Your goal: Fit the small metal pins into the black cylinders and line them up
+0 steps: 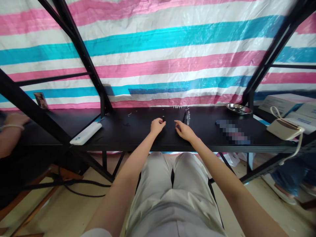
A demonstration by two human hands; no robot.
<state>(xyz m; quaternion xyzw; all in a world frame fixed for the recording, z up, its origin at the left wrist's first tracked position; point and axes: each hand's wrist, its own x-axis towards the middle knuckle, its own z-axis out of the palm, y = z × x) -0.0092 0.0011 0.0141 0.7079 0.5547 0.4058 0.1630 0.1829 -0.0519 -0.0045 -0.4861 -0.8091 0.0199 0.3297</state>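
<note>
My left hand rests low over the black table, thumb and fingers pinched together. A small black piece sticks up at its fingertips; its kind is too small to make out. To the right, my right hand hovers at the tabletop with its index finger stretched out and the fingers apart, and I see nothing held in it. Just beyond it lie a row of small black pieces and a row of clear, transparent pieces. Several thin white bits are lined up at the table's back edge.
A long white box-like device lies left on the table. On the right are a shiny metal dish, a blurred-out flat item and a cream bag. Black metal posts flank me. Another person's hand shows far left.
</note>
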